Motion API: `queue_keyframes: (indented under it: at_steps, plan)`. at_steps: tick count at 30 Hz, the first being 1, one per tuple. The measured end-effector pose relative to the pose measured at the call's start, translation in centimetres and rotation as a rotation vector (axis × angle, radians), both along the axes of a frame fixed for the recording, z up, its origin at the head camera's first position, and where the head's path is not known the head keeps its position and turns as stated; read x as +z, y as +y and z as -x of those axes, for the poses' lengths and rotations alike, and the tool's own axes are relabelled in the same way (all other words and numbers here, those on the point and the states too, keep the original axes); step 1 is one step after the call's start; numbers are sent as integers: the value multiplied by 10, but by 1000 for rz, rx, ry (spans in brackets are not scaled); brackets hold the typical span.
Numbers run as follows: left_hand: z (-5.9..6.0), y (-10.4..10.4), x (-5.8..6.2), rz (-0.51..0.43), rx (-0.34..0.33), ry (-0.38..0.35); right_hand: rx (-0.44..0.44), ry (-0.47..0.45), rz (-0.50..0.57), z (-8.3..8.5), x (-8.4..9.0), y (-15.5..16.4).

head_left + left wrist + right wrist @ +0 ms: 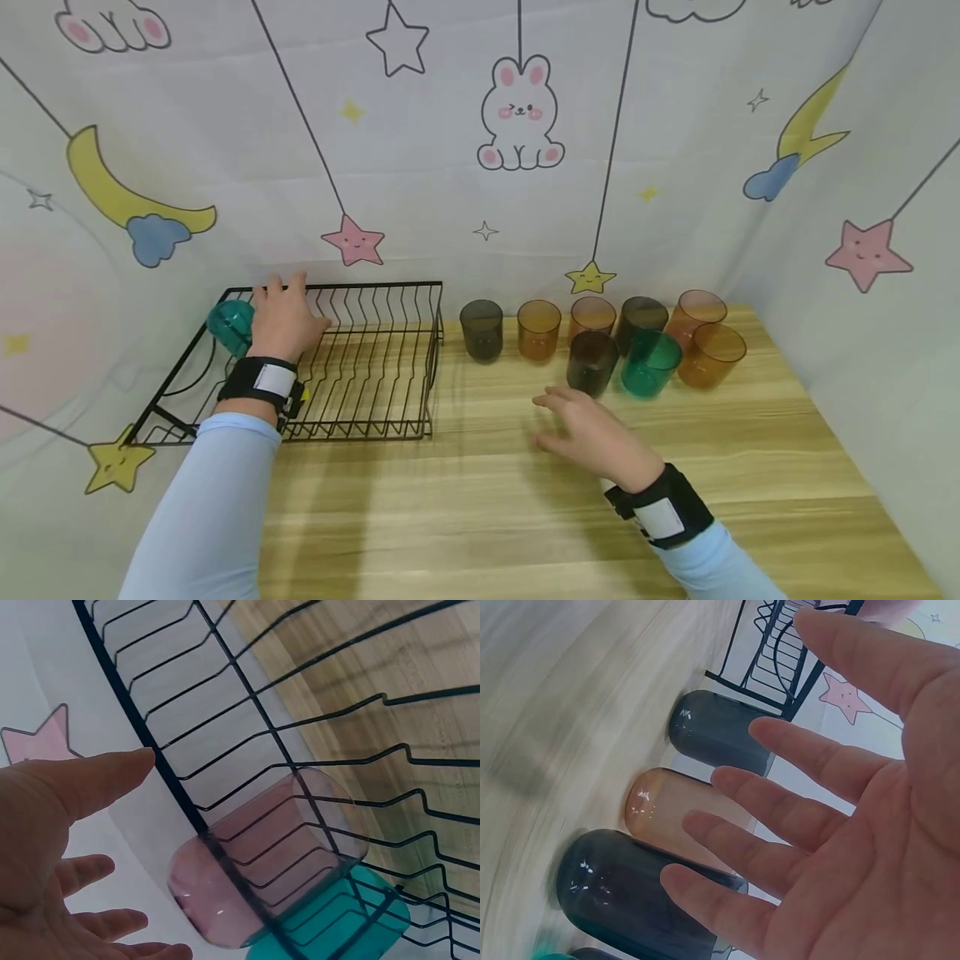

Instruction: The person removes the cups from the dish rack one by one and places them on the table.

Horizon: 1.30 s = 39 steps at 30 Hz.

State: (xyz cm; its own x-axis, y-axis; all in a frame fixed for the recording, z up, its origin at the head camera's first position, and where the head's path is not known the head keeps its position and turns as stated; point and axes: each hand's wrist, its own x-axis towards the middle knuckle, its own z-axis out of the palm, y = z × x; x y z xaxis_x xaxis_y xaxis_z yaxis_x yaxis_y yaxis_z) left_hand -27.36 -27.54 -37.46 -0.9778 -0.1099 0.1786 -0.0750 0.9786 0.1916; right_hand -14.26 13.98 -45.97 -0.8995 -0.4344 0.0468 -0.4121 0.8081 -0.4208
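My left hand [283,323] is over the left half of a black wire dish rack [375,432], its fingers loosely spread and holding nothing. In the left wrist view, a clear pink cup [255,859] leans in the wires just beyond the fingers. Against it sits a teal cup [375,904], which also shows left of the hand in the head view. My right hand [596,437] hovers above the table with its fingers spread and nothing in them. Nearest to it is a dark brown cup [592,364], with a teal cup [651,364] to its right.
More tinted cups stand on the wooden table [450,517] along the back: a grey cup [482,332] by the rack, an orange cup [538,332] and several others grouped at the right. A printed white curtain [450,183] hangs close behind them and the rack.
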Motion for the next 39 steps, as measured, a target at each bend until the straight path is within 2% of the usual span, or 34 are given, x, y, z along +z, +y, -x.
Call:
queue_keyframes:
  at_steps: [6, 9, 21, 24, 33, 39]
  plan:
    - [9, -3, -8, 1, 30, -51, 5, 3, 17, -1, -1, 2]
    - [11, -5, -13, 13, 29, -52, 2, 3, 12, 0, -2, 2]
    - [10, -4, -21, 64, 54, -102, 11, 23, -2, 0, -2, -1]
    - [8, -3, -22, 101, 39, -87, 13, 28, 3, 0, -2, 0]
    - [-6, 0, -15, 221, -9, -12, 4, 13, 16, -2, 2, -1]
    - [-15, 1, -12, 270, 20, -17, 3, 4, 24, -4, 6, -1]
